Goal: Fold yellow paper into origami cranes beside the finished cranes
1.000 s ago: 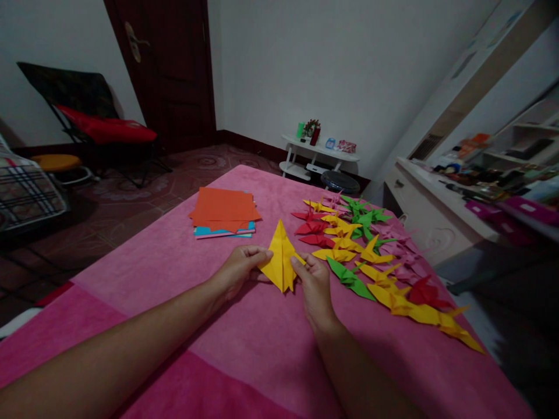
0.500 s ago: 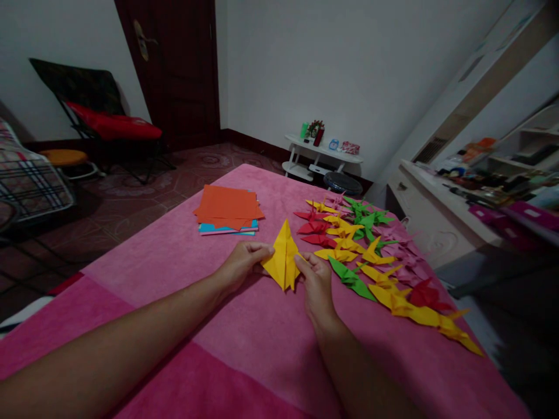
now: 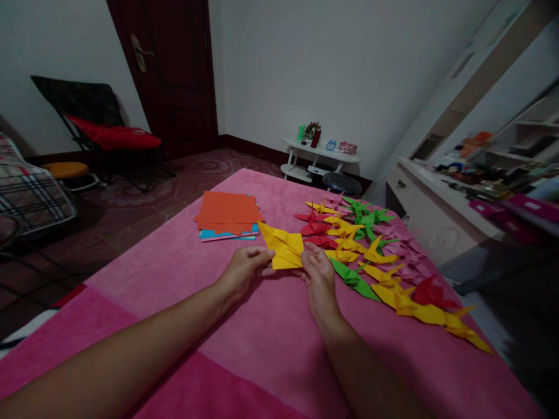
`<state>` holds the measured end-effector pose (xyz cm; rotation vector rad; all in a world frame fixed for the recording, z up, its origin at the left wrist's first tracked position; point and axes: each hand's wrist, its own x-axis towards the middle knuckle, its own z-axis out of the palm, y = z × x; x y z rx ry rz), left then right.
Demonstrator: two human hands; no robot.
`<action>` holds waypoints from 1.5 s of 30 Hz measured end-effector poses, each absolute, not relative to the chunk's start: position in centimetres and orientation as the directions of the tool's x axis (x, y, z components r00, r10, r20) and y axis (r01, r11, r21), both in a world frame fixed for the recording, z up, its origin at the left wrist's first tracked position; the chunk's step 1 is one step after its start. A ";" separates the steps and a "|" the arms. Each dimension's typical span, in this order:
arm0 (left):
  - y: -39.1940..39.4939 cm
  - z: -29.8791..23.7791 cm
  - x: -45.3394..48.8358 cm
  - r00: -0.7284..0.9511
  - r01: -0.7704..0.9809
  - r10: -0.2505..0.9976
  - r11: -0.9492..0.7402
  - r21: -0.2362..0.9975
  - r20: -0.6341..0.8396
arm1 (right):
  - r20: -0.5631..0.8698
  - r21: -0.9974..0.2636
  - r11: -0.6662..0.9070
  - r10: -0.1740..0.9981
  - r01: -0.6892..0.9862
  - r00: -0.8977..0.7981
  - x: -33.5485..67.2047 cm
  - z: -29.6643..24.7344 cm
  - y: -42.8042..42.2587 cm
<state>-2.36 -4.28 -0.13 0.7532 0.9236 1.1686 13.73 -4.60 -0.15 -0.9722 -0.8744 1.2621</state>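
A folded piece of yellow origami paper [image 3: 286, 247] is held between my two hands, just above the pink cloth [image 3: 174, 256]. My left hand [image 3: 247, 266] pinches its left edge, thumb on top. At the right edge, the thumb and fingers of my right hand [image 3: 319, 276] grip it. The paper's pointed end aims to the upper left. Beyond my left hand lies a stack of square paper [image 3: 229, 208], orange on top with blue and pink below. Close to my right hand is a green paper crane [image 3: 353, 280], among several yellow ones [image 3: 347, 243].
More folded cranes in red [image 3: 434, 292], pink [image 3: 408, 256] and green [image 3: 370, 218] spread along the table's right side. A dresser [image 3: 430, 198] stands right of the table. A small white shelf [image 3: 321, 150], a folding chair [image 3: 109, 137] and a door [image 3: 170, 75] are farther back.
The yellow paper has turned anticlockwise, so its point leans upper left instead of straight up. Both hands still hold its sides, and the view has shifted slightly.
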 end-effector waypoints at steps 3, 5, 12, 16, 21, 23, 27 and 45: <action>-4.4 0.5 -3.0 0.242 -0.315 0.933 0.334 0.888 -0.265 | 0.052 -0.944 0.094 0.989 -0.317 0.140 14.1 -0.1 -4.1; -3.9 1.2 -4.1 0.439 -0.145 0.820 0.467 0.872 -0.366 | 0.064 -0.962 0.096 0.989 -0.255 0.132 14.9 0.0 -3.5; -0.9 2.4 -7.8 0.080 0.183 0.982 0.154 0.971 -0.171 | -0.160 -0.974 -0.132 0.976 0.187 -0.149 17.9 0.5 -2.3; -1.4 2.4 -6.8 0.134 0.318 0.983 -0.162 0.934 0.125 | -0.178 -0.945 -0.096 0.953 0.311 -0.245 18.1 0.3 -2.4; -2.8 1.5 -5.1 0.597 0.497 0.778 -0.551 0.671 0.197 | -0.069 -0.892 0.077 0.951 0.446 -0.303 18.1 0.5 -2.4; -2.9 1.0 -4.9 0.609 0.568 0.771 -0.587 0.577 0.184 | 0.015 -0.809 0.171 0.962 0.562 -0.272 18.0 1.2 -2.7; -2.8 0.8 -4.8 0.593 0.644 0.795 -0.563 0.518 0.127 | 0.299 -0.475 0.375 0.920 0.796 -0.255 17.4 3.2 -3.8; -1.8 1.4 -4.2 0.638 0.633 0.769 -0.549 0.546 0.033 | 0.031 -0.463 0.440 0.876 0.770 -0.482 15.7 3.1 -4.8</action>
